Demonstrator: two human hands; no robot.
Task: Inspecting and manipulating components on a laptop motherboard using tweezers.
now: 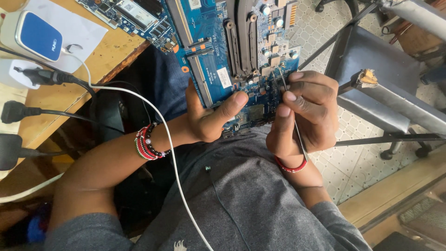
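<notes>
On the left a wooden desk (111, 51) holds a white charger (30, 35). Over the lap, the left hand (211, 116) grips the blue circuit board (218, 51) by its lower edge, thumb pressed on top. The right hand (304, 111) pinches thin metal tweezers (290, 109) against it; the board looks stiff, light and fragile, best held by its edges.

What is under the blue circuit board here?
Under the circuit board: the left hand gripping its lower edge, a grey shirt and dark trousers. Right hand holds tweezers on top. The board's underside is hidden.

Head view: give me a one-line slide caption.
Left hand steadies a blue circuit board over the lap while the right hand works metal tweezers at its edge.
</notes>
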